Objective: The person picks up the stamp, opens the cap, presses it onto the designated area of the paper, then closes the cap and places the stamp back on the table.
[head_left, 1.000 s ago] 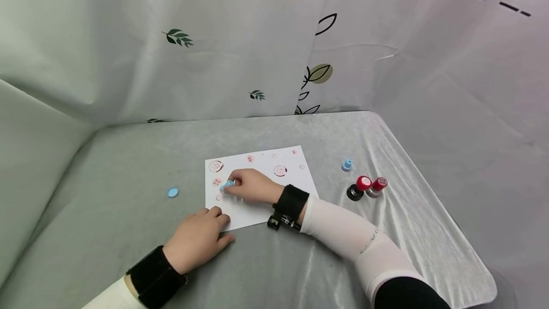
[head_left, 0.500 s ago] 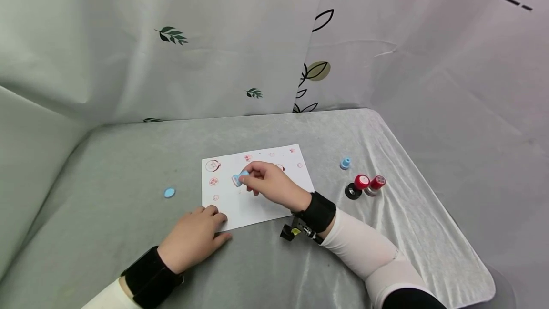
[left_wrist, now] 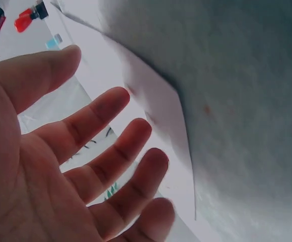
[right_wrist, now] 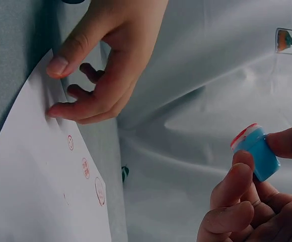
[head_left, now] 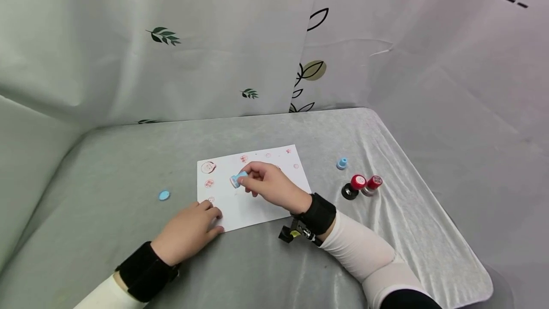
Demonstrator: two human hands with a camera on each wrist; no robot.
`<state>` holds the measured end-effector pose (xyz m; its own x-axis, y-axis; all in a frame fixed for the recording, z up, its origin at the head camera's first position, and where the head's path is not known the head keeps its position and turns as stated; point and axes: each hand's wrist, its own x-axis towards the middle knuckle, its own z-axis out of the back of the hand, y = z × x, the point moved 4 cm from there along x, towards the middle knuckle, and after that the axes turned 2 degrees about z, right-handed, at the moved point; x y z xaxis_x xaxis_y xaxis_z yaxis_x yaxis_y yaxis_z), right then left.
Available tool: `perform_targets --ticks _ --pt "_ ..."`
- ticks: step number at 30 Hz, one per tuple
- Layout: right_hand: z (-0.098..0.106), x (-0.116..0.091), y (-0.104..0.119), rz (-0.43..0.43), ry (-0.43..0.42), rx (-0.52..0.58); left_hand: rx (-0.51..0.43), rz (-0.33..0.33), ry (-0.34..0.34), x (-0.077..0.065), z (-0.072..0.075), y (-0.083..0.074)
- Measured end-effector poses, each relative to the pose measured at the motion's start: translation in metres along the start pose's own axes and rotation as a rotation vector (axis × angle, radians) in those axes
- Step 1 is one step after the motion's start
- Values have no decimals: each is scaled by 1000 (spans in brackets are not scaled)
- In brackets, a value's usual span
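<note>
The right hand (head_left: 268,182) is pinching a small blue stamp (right_wrist: 261,156) between thumb and fingers, its grip narrowing to the width of the stamp's body. The stamp is showing a glossy, light-blue body, a whitish band and a bright red face at one end; it is tilting, with that end pointing toward the lower left in the head view, and is being held above a sheet of white paper (head_left: 253,209), apart from it. The left hand (head_left: 185,230) is keeping a loose grip, fingers spreading slightly at the sheet's near left corner. The sheet is bearing red prints of several sizes, mostly round. On the grey-covered counter (head_left: 128,156), a blue disc (head_left: 164,195) is lying left of the sheet, while a second blue stamp (head_left: 341,163) and two red-topped stamps (head_left: 358,181) are standing to its right.
</note>
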<state>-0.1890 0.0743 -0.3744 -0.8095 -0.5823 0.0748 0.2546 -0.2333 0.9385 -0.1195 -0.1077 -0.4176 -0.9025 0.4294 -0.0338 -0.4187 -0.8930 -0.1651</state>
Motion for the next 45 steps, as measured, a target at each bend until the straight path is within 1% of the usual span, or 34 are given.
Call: perform_targets --ticks 1,3,7,10,13,15,17,20,22,24,27,34,37,40,43,45 --pt "0 0 1 1 -1 1 -9 5 -6 0 2 3" --pt "1 0 2 2 -1 6 -24 35 -13 1 5 12" --pt "1 -1 4 5 -2 18 -16 120 -76 -1 15 36" --pt "1 -1 3 6 2 16 -6 186 -142 -3 21 57" --pt "-1 -2 2 2 5 10 -18 270 -167 -6 21 77" --pt "-2 -3 0 -2 6 7 -29 330 -159 -9 20 88" --pt "-3 -3 -1 -7 7 -3 -41 368 -135 -11 18 98" --pt "-4 -3 -2 -3 11 -18 -55 390 -75 -12 16 108" --pt "-5 -4 -2 2 15 -30 -61 387 -37 -12 14 112" --pt "-5 -3 -2 11 21 -36 -59 390 -13 -11 13 114" --pt "-6 -2 -2 21 25 -44 -54 401 3 -10 12 116" --pt "-6 1 -2 31 24 -52 -74 405 6 -6 13 116" --pt "-6 2 -2 30 23 -56 -96 401 -29 -4 17 111" --pt "-5 2 -2 29 22 -60 -120 389 -97 -2 23 100" --pt "-5 2 -3 32 20 -58 -141 355 -184 2 29 83" --pt "-6 2 -4 36 21 -47 -160 318 -232 6 32 69"
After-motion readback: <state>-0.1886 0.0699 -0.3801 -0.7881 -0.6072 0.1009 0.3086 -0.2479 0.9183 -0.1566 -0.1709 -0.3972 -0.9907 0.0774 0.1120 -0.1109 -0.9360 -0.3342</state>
